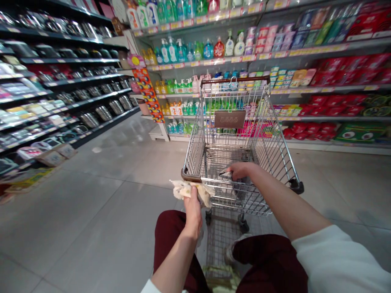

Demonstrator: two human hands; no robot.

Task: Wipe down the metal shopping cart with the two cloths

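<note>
A metal wire shopping cart (288,156) with brown plastic trim stands in front of me. My left hand (193,211) is closed around a crumpled cream-coloured cloth (182,189), at the left end of the cart's near rim. The cloth overlaps the brown corner trim (191,178) in view; whether it presses on it I cannot tell. Over the near rim reaches my right arm, and my right hand (241,170) is inside the basket. Its fingers are closed on something small, greyish with a dark edge, too unclear to name. Greyish shapes below it show blurred through the wires.
Shelves of pump bottles (208,49) and red packages (342,65) run behind the cart. Metal pots (104,113) fill the dark shelving at left. Grey tiled floor (100,211) lies around the cart. My knees in dark red trousers (169,228) are close to its near side.
</note>
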